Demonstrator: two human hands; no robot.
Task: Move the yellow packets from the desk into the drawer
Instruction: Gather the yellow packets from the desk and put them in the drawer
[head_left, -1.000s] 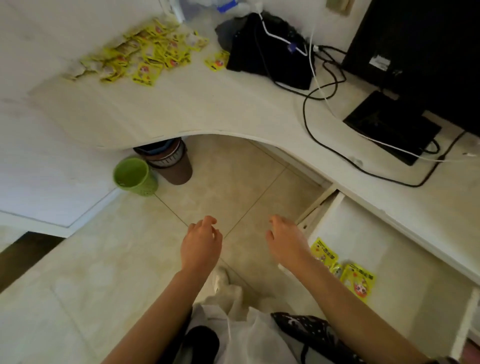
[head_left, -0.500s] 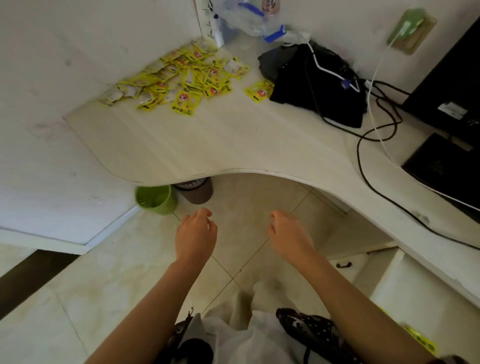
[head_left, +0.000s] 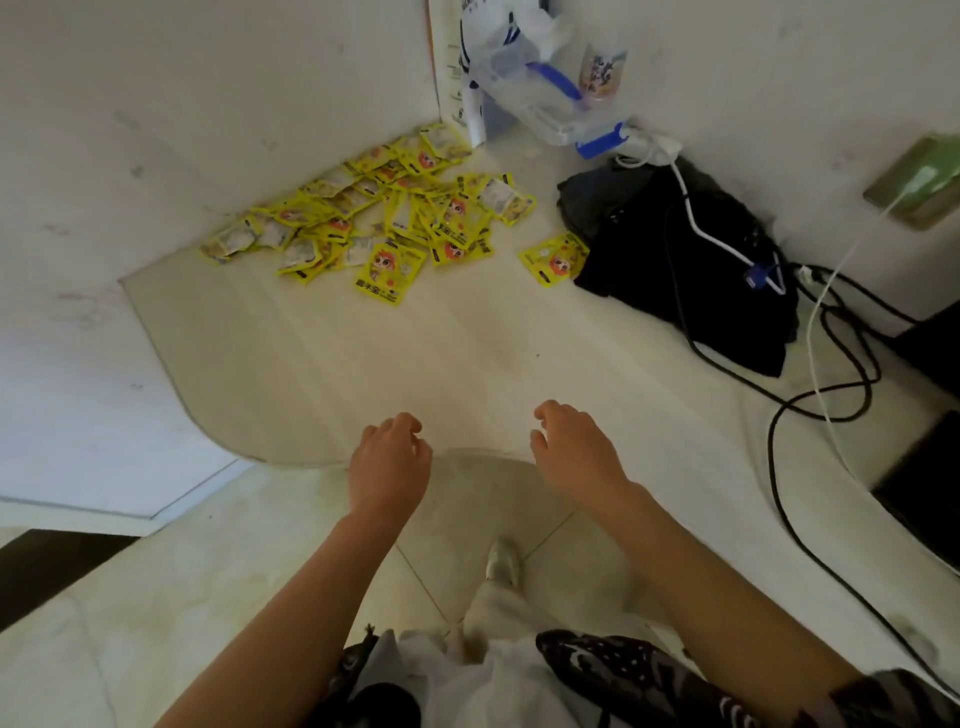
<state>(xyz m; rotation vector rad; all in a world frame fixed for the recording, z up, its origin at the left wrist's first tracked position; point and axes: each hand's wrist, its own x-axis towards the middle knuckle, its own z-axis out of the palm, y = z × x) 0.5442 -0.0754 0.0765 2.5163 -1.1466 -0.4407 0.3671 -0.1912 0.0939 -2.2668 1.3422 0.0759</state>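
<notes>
Hands have risen from over the floor to the tabletop (head_left: 415, 364) edge: left hand (head_left: 387, 467) and right hand (head_left: 576, 452) both loosely curled, empty. Yellow packets (head_left: 374, 223) lie well beyond them; another fetch looks imminent.

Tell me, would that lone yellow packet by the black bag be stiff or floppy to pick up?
Probably floppy and light: the lone packet looks like a thin, flat sachet lying flush on the desk. Its glossy film may be a bit slippery, so lifting an edge could take a pinch.
</notes>
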